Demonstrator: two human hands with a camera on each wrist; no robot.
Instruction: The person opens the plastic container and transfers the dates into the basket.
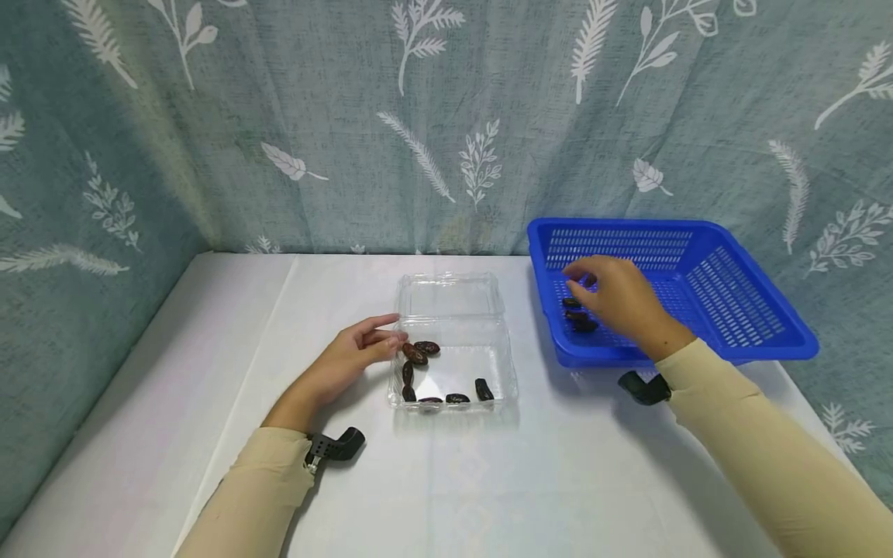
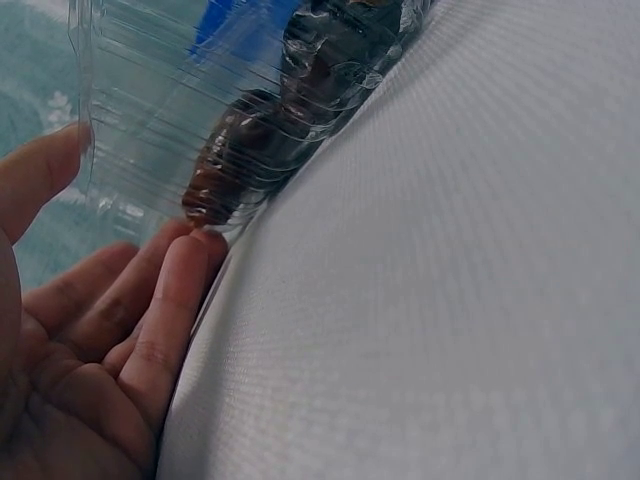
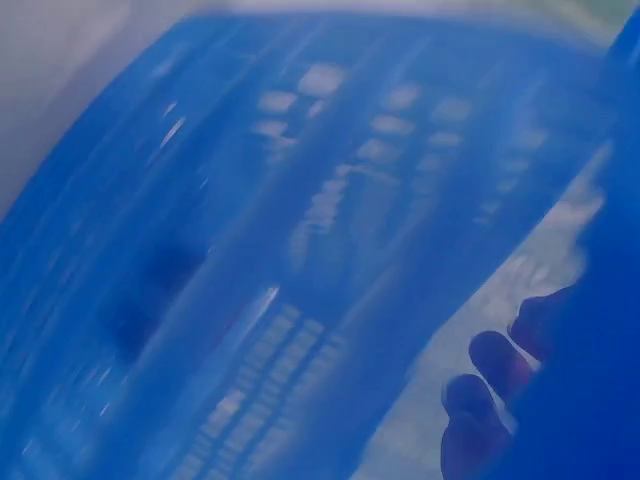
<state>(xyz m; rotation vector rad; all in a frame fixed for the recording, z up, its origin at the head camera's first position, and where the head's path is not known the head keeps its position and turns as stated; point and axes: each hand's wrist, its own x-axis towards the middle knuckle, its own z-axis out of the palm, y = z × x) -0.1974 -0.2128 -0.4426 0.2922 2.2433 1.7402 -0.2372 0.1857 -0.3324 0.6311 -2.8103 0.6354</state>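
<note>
A clear plastic clamshell box (image 1: pixel 453 372) stands with its lid raised at the back, and several dark dates (image 1: pixel 415 353) lie along its left and front sides. My left hand (image 1: pixel 356 353) touches the box's left side with fairly straight fingertips and its thumb. In the left wrist view, dates (image 2: pixel 235 165) show through the ribbed wall by those fingertips. My right hand (image 1: pixel 614 294) is inside the blue basket (image 1: pixel 756 302), thumb and fingers apart above several dates (image 1: pixel 580 321). One more date (image 1: pixel 590 280) shows in the gap between them.
A white cloth (image 1: pixel 558 465) covers the table. Patterned grey-green curtain (image 1: pixel 335 101) hangs close behind it and along the left. The basket's raised, slotted walls surround the right hand; blue plastic (image 3: pixel 330 250) fills most of the blurred right wrist view.
</note>
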